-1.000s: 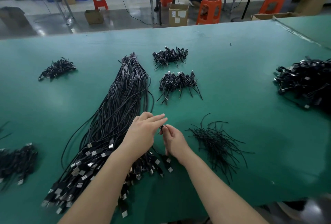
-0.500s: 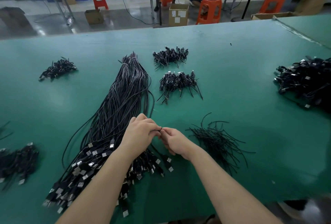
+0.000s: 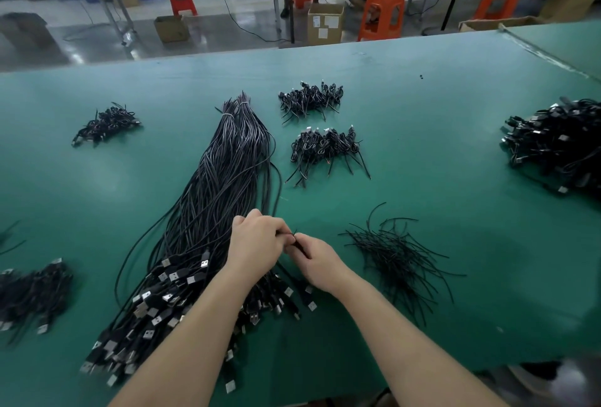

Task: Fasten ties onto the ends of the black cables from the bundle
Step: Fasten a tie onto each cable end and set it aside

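Black cable end pinched between left hand and right hand.

The left hand, open a second ago, now curls its fingers and meets the right hand on a thin black tie.
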Demonstrator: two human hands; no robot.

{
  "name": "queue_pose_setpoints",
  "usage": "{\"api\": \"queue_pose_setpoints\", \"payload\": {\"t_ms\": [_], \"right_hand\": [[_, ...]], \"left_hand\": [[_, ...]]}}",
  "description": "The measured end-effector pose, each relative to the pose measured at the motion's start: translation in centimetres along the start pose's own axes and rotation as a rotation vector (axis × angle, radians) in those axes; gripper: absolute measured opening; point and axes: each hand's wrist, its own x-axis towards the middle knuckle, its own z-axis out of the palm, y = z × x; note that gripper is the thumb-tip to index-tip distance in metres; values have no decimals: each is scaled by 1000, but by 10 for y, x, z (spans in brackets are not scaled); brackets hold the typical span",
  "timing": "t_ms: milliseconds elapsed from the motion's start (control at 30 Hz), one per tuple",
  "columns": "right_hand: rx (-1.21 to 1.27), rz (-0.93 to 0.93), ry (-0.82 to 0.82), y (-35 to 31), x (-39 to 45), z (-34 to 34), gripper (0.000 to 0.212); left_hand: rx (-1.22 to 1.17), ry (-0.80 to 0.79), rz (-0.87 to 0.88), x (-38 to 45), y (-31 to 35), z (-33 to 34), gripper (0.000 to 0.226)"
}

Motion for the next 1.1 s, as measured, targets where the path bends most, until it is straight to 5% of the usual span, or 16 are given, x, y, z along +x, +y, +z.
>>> {"api": "queue_pose_setpoints", "payload": {"t_ms": [433, 700, 1100], "right_hand": [[-44, -77, 100, 5, 1, 10, 35], [62, -32, -74, 2, 5, -1, 23], [-51, -37, -258, -21, 5, -23, 22]], "left_hand": [[-4, 9, 75, -13, -4, -7, 6], [-24, -157, 161, -15, -12, -26, 15], [74, -117, 345, -19, 3, -44, 21]]}}
